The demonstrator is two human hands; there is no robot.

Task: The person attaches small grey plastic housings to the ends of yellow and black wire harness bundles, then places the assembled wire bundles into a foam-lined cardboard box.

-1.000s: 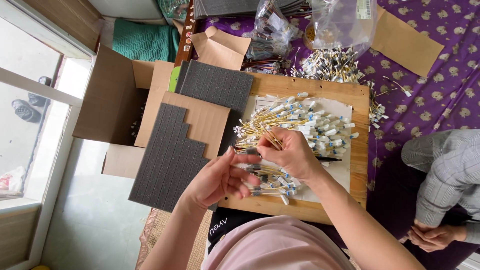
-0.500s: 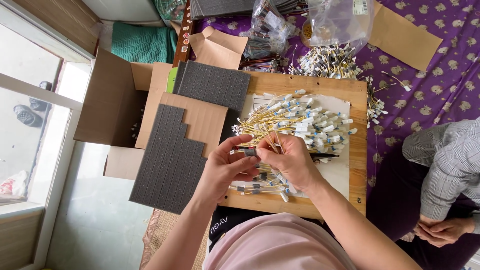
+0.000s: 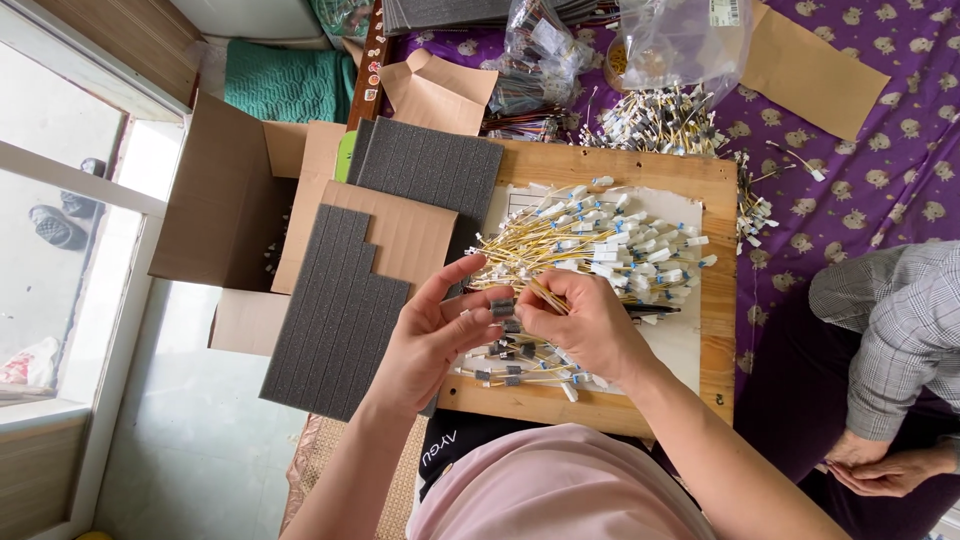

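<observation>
i see the left hand [image 3: 425, 335] and right hand [image 3: 590, 325] meeting over the near edge of the wooden board [image 3: 720, 330], fingers of both pinched on a small grey foam piece [image 3: 502, 307] with a yellow wire [image 3: 545, 295] at it. just beyond lies the pile of yellow wires [image 3: 600, 245], with finished foam-capped ones [image 3: 515, 362] beneath the hands and grey foam sheets [image 3: 335, 310] and an open cardboard box [image 3: 215, 200] to the left. a purple patterned cloth [image 3: 900, 170] covers the floor on the right, where another person's checked sleeve [image 3: 900, 320] rests.

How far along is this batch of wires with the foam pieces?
Done: a small heap of finished wires with grey foam bits lies on the wooden board under the hands. In hand: the left hand and right hand meet at one grey foam piece on a wire. Left: the much larger wire pile, so most remains.
</observation>
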